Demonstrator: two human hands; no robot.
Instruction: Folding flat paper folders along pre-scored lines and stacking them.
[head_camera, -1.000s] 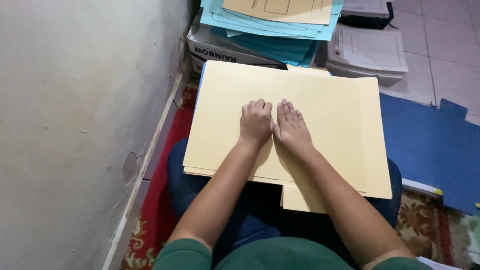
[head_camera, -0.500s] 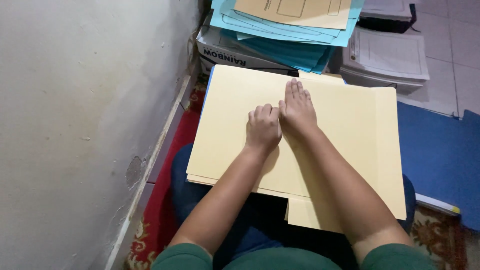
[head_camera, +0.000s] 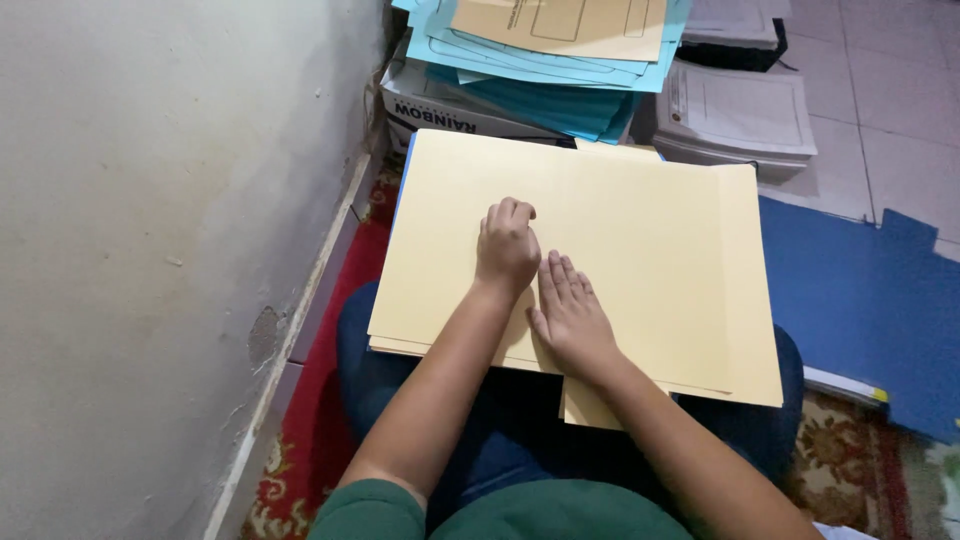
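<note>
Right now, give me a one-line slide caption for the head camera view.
Left hand fisted and right hand flat on a stack of cream folders across the lap.

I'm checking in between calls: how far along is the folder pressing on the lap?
Looks done: the cream folder lies closed and flat on the lap. In hand: the left hand, fingers curled, and the right hand, palm flat, both press near its middle. Left: a cream sheet pokes out under the near edge, and the stack of light blue folders ahead sits uneven.
</note>
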